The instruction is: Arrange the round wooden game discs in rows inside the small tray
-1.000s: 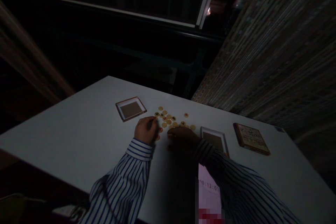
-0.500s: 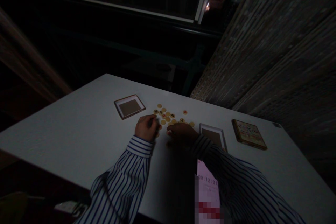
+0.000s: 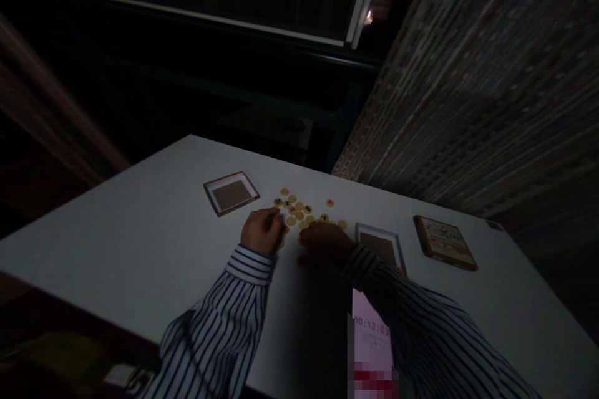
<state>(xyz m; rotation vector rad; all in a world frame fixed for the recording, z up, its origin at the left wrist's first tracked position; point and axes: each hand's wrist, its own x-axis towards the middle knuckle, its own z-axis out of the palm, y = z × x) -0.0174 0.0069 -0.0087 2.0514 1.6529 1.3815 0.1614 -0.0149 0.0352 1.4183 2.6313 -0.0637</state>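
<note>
Round wooden xiangqi pieces (image 3: 299,207) lie in a loose cluster on the white table, some with black or red characters up, others blank. My left hand (image 3: 262,230) rests at the cluster's near left edge, fingers curled together; whatever they may hold is hidden. A couple of pieces show beside its fingertips. My right hand (image 3: 327,240) reaches in from the right, over the cluster's near side. Its fingers are pinched on a xiangqi piece (image 3: 302,240), dim in shadow. Another piece (image 3: 302,260) lies darkly on the table just below.
An open shallow box (image 3: 231,207) stands left of the pieces. Another shallow tray (image 3: 400,246) is partly behind my right wrist. Farther right lies a closed box (image 3: 444,243) with a printed lid. A phone (image 3: 372,324) showing a timer lies under my right forearm. Curtains hang beyond the table.
The view has tilted slightly, so the table sits a little lower. My right hand has shifted slightly at the cluster's near edge. My left hand keeps its place. The phone's timer has advanced.
</note>
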